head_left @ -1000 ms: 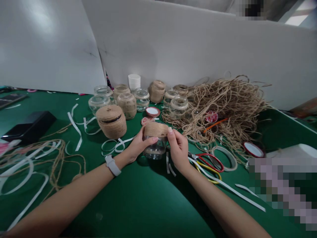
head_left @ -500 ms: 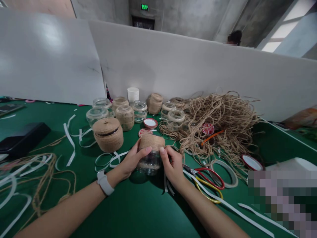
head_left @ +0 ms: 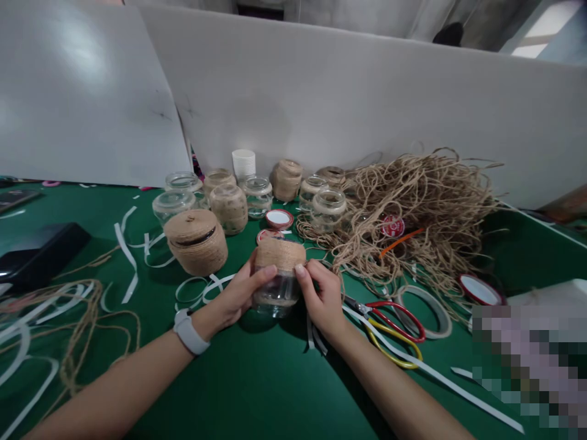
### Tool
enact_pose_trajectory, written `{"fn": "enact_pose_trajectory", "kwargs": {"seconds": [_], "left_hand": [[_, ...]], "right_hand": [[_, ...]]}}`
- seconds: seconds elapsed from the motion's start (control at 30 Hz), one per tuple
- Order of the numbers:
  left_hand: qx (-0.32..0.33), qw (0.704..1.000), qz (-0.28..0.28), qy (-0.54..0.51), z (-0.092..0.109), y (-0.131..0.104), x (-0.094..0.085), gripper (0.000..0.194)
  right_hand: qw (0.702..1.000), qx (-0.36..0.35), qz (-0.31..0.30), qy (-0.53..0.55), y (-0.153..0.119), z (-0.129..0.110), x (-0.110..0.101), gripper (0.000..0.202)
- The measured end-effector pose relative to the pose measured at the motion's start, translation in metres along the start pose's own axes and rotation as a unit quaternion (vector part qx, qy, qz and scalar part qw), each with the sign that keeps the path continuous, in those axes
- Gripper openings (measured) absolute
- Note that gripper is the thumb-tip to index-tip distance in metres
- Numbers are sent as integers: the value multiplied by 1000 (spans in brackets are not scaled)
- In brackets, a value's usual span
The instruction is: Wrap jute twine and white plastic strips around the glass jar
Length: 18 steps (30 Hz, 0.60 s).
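Note:
Between my two hands is a glass jar (head_left: 278, 296), its upper part wound with tan twine and its lower part bare glass. My left hand (head_left: 243, 290) grips the jar's left side, thumb across the front. At the jar's right edge, my right hand (head_left: 320, 294) presses thumb and bent fingers against the twine band. White strips (head_left: 313, 336) hang below my right hand. A fully wrapped jar with a twine-covered lid (head_left: 197, 241) stands to the left of my left hand. Behind the held jar lies a red-rimmed lid (head_left: 279, 219).
Several jars (head_left: 229, 209), bare or wrapped, stand behind. A twine heap (head_left: 426, 201) fills the back right. Scissors (head_left: 394, 324) and a tape roll (head_left: 428, 311) lie right; loose twine (head_left: 82, 336) and a black object (head_left: 46, 253) left. A white partition (head_left: 312, 91) rises behind.
The camera view has tilted down slightly. The held jar leans a little differently, showing more of its top rim. Both hands keep nearly the same hold.

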<state>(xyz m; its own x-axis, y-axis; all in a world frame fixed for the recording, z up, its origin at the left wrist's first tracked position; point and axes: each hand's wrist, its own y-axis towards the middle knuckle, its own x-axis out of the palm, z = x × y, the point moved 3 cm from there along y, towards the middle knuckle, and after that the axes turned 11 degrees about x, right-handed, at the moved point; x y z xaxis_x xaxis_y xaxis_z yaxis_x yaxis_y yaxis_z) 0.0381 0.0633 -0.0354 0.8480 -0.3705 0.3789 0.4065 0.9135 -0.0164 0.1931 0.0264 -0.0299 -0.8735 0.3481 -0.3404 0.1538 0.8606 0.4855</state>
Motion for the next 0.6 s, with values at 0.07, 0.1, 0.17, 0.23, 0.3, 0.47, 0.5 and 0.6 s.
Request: {"fn": "enact_pose_trajectory", "kwargs": {"seconds": [0.07, 0.1, 0.17, 0.23, 0.3, 0.47, 0.5, 0.6], "left_hand": [[11, 1000, -18, 9, 4, 0, 2, 89], [14, 1000, -18, 12, 5, 0, 2, 89], [13, 1000, -9, 15, 6, 1, 1, 85], [11, 1000, 5, 7, 5, 2, -1, 81], [7, 1000, 20, -8, 4, 3, -2, 76], [-8, 999, 33, -27, 5, 4, 0, 75], [-8, 999, 32, -25, 5, 4, 0, 76], [-7, 999, 31, -14, 7, 3, 1, 77]], "right_hand": [[1000, -10, 1, 2, -1, -1, 0, 43], [1000, -16, 0, 4, -2, -2, 1, 43], [1000, -21, -4, 7, -2, -4, 2, 42], [1000, -14, -4, 8, -2, -4, 2, 41], [1000, -8, -4, 6, -2, -3, 2, 38], [999, -30, 5, -35, -1, -3, 0, 36], [998, -33, 8, -45, -2, -3, 0, 36], [998, -36, 18, -56, -3, -2, -1, 36]]}}
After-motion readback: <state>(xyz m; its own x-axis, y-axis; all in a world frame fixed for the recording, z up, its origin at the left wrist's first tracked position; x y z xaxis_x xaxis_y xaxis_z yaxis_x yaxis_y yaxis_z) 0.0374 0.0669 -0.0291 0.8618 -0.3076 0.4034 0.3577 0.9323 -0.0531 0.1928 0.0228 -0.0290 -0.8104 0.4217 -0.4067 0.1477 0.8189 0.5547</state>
